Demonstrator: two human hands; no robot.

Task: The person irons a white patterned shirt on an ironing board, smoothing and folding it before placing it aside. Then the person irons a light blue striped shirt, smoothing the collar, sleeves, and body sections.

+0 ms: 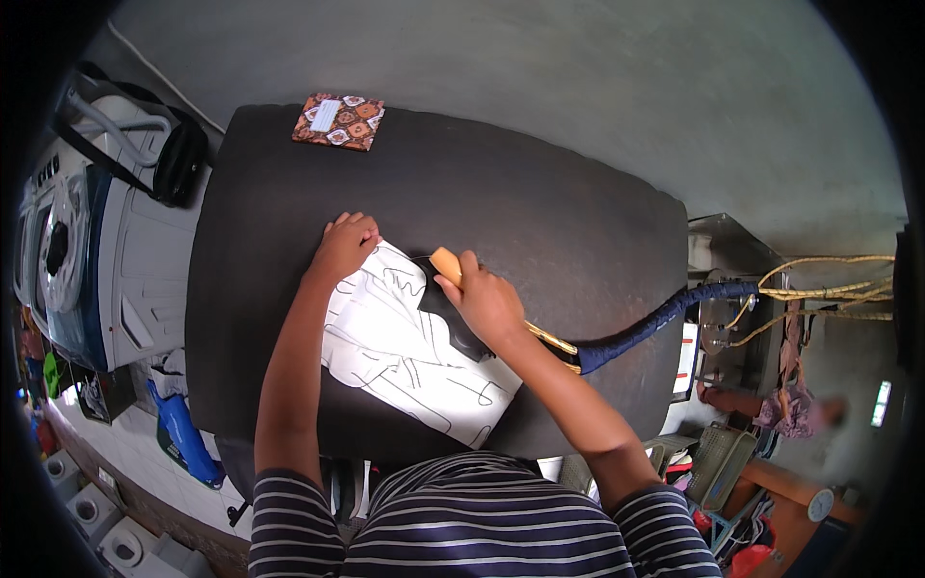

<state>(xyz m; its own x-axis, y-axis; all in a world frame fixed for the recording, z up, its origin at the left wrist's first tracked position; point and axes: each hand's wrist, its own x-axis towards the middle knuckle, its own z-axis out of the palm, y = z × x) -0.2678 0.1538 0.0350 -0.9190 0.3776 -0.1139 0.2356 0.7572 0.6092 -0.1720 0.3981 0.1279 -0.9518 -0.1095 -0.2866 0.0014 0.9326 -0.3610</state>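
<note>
White cloth [390, 339] with thin black line drawings lies in folds on the dark padded ironing table [520, 188]. At its far left corner, my left hand [348, 242] holds the edge with bent fingers. My right hand [485, 296] grips the tan handle [446, 265] of a steam iron. The dark body of the iron [462, 329] sits against the cloth's right side, partly hidden by my hand and forearm. A hose wrapped in dark blue fabric [636, 325] runs from behind the iron towards the right.
A patterned notebook [338, 121] lies near the far edge by the grey wall [542, 65]. Left stands a white and blue washing machine [123, 267] with a black bag [181, 166]. Plastic baskets [719, 466] and another person [788, 412] are at right.
</note>
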